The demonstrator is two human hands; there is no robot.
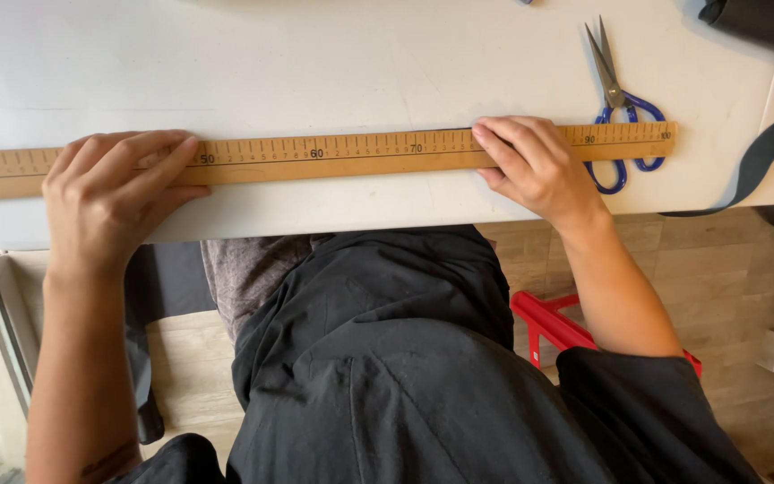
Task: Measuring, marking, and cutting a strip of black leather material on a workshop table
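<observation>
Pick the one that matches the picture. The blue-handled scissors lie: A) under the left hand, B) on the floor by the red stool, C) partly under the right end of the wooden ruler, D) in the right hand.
C: the blue-handled scissors have their handles crossed by the wooden ruler's right end, beyond the right hand.

Under your palms lies a long, matt, pale wooden ruler on a smooth white tabletop. Your scissors have shiny metal blades and glossy blue plastic handles.
</observation>
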